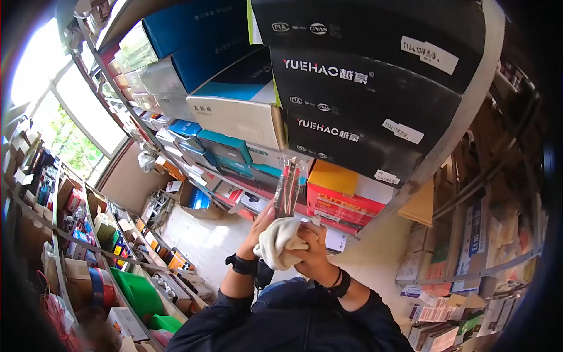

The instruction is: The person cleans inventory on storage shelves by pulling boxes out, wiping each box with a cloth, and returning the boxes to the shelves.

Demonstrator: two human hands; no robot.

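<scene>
A long, narrow item in clear plastic wrapping (287,186) points up and away from me, its upper end in front of the shelf. My left hand (262,227) is closed around its lower part; the wrapping's glare hides what exactly is inside. Bunched in my right hand (316,251) is a cream-white cloth (280,243), with the fingers pressed into its folds. The cloth sits against the lower end of the wrapped item, and it covers part of my left hand.
Black YUEHAO boxes (375,88) are stacked high on the shelf before me. A red box with a yellow top (346,202) sits just right of the wrapped item. Left stands a shelf with green bins (136,292); another loaded rack (469,246) rises at right. An open carton (202,210) rests on the floor.
</scene>
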